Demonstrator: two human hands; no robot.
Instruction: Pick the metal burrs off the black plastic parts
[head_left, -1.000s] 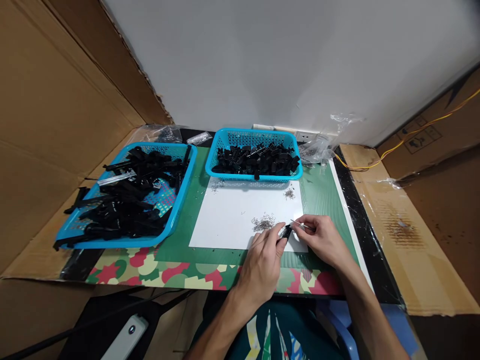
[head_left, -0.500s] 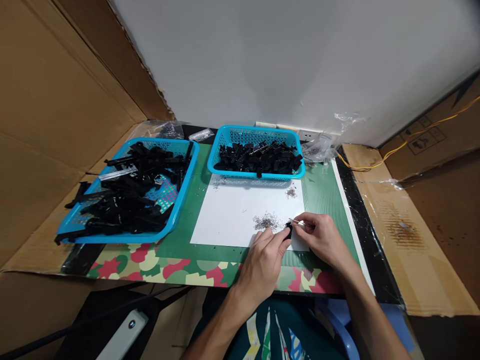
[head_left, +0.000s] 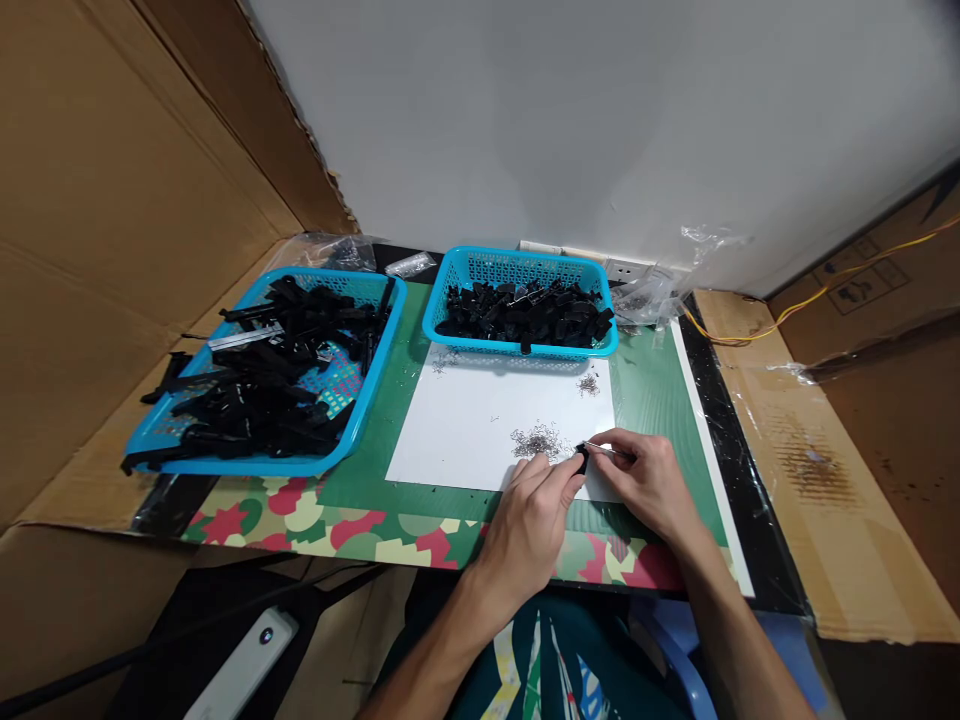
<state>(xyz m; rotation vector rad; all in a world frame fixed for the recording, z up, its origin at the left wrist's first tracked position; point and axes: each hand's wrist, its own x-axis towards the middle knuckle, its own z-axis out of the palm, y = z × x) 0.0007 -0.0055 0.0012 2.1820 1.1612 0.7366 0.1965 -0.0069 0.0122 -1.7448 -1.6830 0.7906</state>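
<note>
My left hand pinches a small black part over the lower right of a white sheet. A thin metal tool is held between the thumb and fingers of my right hand, its tip touching or very near the black part. Just beyond my left fingers lies a pile of tiny metal pieces. A smaller pile sits farther back on the sheet. Fingers partly hide the black part.
A blue basket of small black parts stands behind the sheet. Another blue basket on the left holds longer black parts. Clear plastic bags lie at the back right. Cardboard borders the table on the right.
The view has shifted slightly. The thin tool's tip has come closer to the black part, and less of the tool shows past it. Both hands keep their grips.
</note>
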